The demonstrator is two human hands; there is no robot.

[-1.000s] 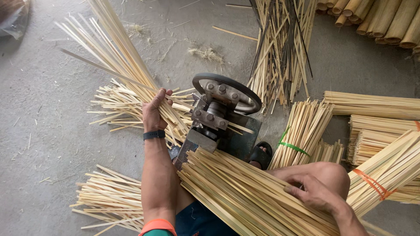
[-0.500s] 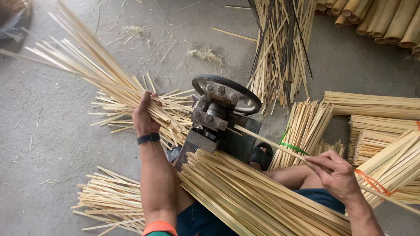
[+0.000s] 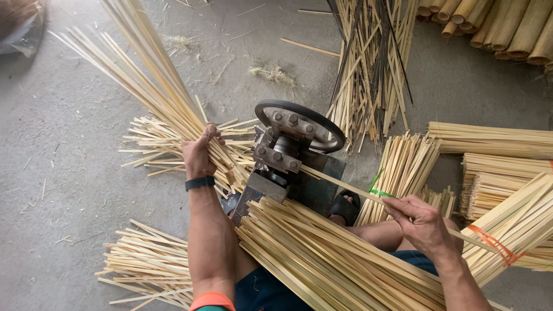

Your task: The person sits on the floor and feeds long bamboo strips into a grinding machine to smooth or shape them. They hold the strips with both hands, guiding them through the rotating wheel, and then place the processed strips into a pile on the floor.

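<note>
Two hands work here, each closed on bamboo. The right hand (image 3: 425, 223) is pinched together on one long bamboo strip (image 3: 345, 185), thumb and fingers clamped on it near the right knee. This strip is the thing that matters: its long axis runs from the hand up and to the left, slanting straight into the small metal machine (image 3: 282, 155), where its far end touches the block with the bolts. So the machine lies to the upper left of the right hand, and the strip already points at it. The right hand is the only hand on this strip.

The left hand (image 3: 199, 154) is on the other side of the machine, closed tight around a thick bunch of thin strips (image 3: 150, 86) that fans out up and to the left over the concrete floor (image 3: 69, 190). A black wristband (image 3: 200, 183) sits on that wrist.

Further out, a black wheel (image 3: 299, 124) crowns the machine. A wide bundle of strips (image 3: 322, 265) lies across the person's lap, between the two arms. More loose strips (image 3: 144, 270) lie on the floor at the lower left, tied bundles (image 3: 495, 144) are stacked toward the right edge, and round bamboo poles (image 3: 495, 26) rest in the top right corner.
</note>
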